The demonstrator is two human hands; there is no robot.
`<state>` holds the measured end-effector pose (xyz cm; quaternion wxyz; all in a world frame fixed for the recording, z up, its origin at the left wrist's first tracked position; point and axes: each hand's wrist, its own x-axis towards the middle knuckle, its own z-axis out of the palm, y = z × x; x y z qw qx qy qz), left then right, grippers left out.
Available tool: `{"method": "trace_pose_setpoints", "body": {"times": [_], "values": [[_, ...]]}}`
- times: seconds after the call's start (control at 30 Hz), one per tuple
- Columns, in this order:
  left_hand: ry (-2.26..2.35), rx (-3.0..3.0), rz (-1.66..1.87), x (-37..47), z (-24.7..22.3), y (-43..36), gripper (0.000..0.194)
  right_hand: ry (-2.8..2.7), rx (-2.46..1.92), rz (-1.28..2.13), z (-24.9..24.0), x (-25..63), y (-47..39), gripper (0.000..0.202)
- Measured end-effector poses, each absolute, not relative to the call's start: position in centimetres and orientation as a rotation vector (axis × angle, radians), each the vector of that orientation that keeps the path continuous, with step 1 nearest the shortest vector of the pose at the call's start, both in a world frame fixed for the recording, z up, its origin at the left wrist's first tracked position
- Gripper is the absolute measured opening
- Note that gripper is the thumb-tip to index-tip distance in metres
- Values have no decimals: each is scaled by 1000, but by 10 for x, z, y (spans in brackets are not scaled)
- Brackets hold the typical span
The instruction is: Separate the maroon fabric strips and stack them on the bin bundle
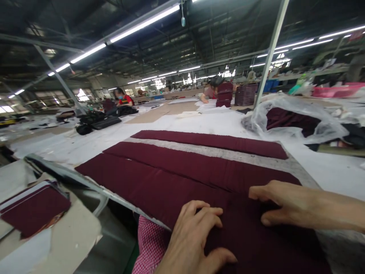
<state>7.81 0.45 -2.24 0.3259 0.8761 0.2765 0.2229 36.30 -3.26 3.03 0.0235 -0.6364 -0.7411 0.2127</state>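
Long maroon fabric pieces lie flat side by side on a grey board [296, 167]. Nearest me is a wide maroon piece [159, 190]; beyond it lie a middle strip [182, 160] and a narrower far strip [211, 140]. My left hand [196, 236] rests on the near piece with its fingers spread and slightly bent. To the right, my right hand [273, 201] touches the maroon fabric, thumb and forefinger apart. Neither hand holds anything that shows.
Clear plastic [293, 114] with dark maroon cloth lies at the right, near a metal post [270, 53]. A maroon stack [224, 94] stands farther back. Lower left, a beige surface [76, 236] bears maroon pieces [37, 209]. Two people are farther off.
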Motion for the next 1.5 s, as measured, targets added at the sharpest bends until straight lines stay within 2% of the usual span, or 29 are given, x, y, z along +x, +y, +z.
{"method": "trace_pose_setpoints", "body": {"times": [0.07,0.1,0.17,0.27,0.7,0.8,0.97,1.2,1.5], "values": [[701,2300,615,76,-23,4,13,-2272,-1988,741,26,361,-30,20],[688,2299,632,75,-24,4,12,-2261,-1984,768,25,360,-28,20],[669,2295,655,74,-25,5,28,-2241,-1964,797,24,358,-25,20],[669,2301,657,74,-28,7,36,-2212,-1966,831,24,358,-22,26],[695,2318,622,74,-30,5,35,-2086,-2056,842,24,353,-24,58],[687,2320,618,75,-30,5,36,-2078,-2024,865,25,358,-24,57],[675,2333,589,74,-35,8,35,-2051,-1846,968,24,369,-24,45],[694,2315,611,72,-35,6,35,-2092,-1805,1034,16,371,-24,58],[690,2304,626,73,-34,7,35,-2127,-1738,1040,18,372,-26,58]]}}
